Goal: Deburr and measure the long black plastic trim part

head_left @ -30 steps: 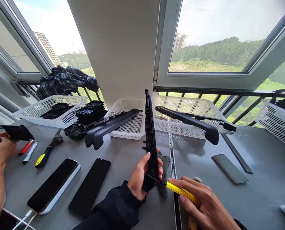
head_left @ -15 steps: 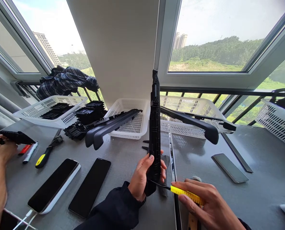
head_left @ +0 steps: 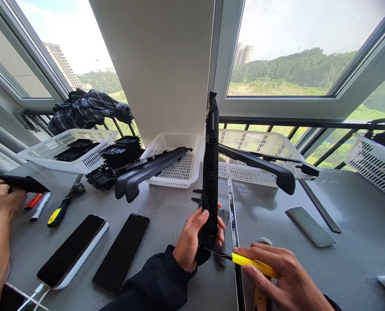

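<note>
My left hand [head_left: 192, 237] is wrapped round the lower end of a long black plastic strip [head_left: 211, 164], which stands upright over the grey table [head_left: 357, 242]. My right hand [head_left: 283, 278] grips a yellow-handled knife [head_left: 252, 263], and its thin blade touches the strip's bottom end. A dark cloth pad [head_left: 224, 216] lies on the table just behind the strip.
Another person's hand [head_left: 0, 203] at the far left holds a small black part [head_left: 22, 183]. Two phones [head_left: 71, 250] [head_left: 121, 252], a yellow-handled screwdriver [head_left: 61, 209], markers [head_left: 39, 203], white baskets [head_left: 176, 166] with black strips and a grey stone [head_left: 310, 227] lie around.
My left hand has lifted the black strip higher and turned it more upright. The knife has stayed at the strip's lower end. The other person's hand shifted slightly.
</note>
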`<state>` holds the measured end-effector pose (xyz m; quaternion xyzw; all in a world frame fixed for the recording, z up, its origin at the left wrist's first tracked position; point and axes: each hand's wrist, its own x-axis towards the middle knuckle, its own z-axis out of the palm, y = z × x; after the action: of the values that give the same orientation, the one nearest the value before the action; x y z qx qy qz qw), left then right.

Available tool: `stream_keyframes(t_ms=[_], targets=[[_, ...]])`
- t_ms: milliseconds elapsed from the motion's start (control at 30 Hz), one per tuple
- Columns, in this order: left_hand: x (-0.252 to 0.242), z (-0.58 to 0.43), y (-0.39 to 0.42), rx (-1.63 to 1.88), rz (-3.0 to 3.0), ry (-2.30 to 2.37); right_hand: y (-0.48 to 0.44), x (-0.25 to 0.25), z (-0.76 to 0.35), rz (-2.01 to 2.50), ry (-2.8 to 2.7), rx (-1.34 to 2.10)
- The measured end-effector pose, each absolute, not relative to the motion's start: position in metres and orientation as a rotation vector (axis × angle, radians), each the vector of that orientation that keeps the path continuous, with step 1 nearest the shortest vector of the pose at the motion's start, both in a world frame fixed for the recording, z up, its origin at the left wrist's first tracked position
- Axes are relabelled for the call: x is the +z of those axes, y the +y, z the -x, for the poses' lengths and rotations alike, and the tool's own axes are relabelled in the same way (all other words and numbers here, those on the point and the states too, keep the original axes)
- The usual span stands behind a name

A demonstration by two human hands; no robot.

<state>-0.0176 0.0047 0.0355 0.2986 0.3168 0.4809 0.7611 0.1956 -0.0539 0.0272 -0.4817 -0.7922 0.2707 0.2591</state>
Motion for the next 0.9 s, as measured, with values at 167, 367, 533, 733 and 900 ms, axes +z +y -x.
stream_keyframes(t_ms=[167,367,533,733,900], targets=[[0.032,0.019,0.007,1.046,-0.615,0.673,-0.056,0.024,-0.199,1.286,-2.182,0.643],[0.03,0.02,0.009,1.035,-0.513,0.62,-0.056,0.021,-0.197,1.261,-2.159,0.501],[0.029,0.021,0.012,1.026,-0.421,0.594,-0.052,0.033,-0.19,1.163,-2.236,0.544],[0.031,0.024,0.015,1.046,-0.356,0.583,-0.055,0.022,-0.195,1.195,-2.165,0.445],[0.031,0.025,0.015,1.054,-0.348,0.592,-0.056,0.018,-0.194,1.249,-2.18,0.443]])
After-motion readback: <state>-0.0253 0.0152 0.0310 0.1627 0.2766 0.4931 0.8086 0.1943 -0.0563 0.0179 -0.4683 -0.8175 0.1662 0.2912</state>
